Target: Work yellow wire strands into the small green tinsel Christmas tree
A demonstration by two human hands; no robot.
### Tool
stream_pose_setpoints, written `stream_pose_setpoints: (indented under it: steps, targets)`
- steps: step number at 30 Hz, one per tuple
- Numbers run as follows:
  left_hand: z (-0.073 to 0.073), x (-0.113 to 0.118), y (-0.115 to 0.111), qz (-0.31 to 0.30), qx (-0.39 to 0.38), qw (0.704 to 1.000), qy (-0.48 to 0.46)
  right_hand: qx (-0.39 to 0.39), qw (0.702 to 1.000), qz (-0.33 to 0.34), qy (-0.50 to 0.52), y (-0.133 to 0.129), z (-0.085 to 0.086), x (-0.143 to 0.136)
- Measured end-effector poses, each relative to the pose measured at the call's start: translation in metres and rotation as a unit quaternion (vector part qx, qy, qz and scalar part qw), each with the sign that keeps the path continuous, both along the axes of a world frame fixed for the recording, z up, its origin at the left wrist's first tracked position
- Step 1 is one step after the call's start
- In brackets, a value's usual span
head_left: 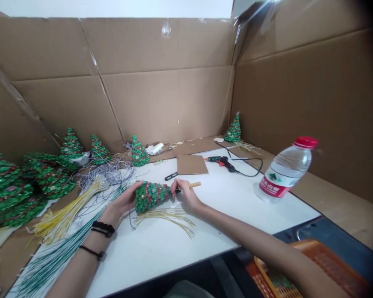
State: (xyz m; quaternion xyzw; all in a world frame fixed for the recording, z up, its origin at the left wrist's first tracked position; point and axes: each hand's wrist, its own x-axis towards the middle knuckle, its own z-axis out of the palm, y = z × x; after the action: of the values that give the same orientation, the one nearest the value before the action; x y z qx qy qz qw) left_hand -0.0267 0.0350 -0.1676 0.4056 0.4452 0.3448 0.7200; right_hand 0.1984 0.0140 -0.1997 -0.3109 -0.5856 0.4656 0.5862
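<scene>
A small green decorated Christmas tree [152, 195] lies on its side above the white board, its tip to the right. My left hand [127, 198] is closed around its wide base. Close to the tree's tip, my right hand [186, 194] grips a slim tool with a tan handle [195, 184]; its dark end is partly hidden by my fingers, so its kind is unclear. Below the tree lies a loose spread of yellow and white strands [164, 217].
More Christmas trees [49, 176] stand at the left, beside tangled wires [107, 170] and yellow strands [71, 207]. Behind my hands are a cardboard square [191, 164], a utility knife [170, 176] and a glue gun [222, 162]. A water bottle [282, 171] stands right, an orange basket [261, 269] below.
</scene>
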Motion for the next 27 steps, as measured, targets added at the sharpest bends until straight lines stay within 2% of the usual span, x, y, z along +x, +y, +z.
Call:
stream_pose_setpoints:
  steps: [2, 9, 16, 20, 27]
  targets:
    - [-0.001, 0.003, 0.000, 0.044, -0.008, 0.999, 0.008, 0.005, 1.000, -0.001, -0.016, -0.003, 0.002, 0.000]
    - [-0.003, -0.002, -0.001, 0.028, -0.005, 0.997, -0.074, 0.095, 0.992, -0.008, -0.087, -0.022, 0.016, 0.001]
    - [-0.005, -0.002, -0.001, 0.005, -0.015, 0.993, -0.118, 0.128, 0.987, -0.016, -0.100, -0.026, 0.015, 0.000]
    - [-0.002, 0.002, -0.004, 0.045, -0.029, 0.992, -0.115, 0.114, 0.989, -0.013, -0.093, -0.026, 0.017, 0.000]
    - [0.001, 0.007, -0.006, 0.076, -0.038, 0.993, -0.087, 0.012, 0.999, 0.002, -0.048, -0.028, 0.021, -0.002]
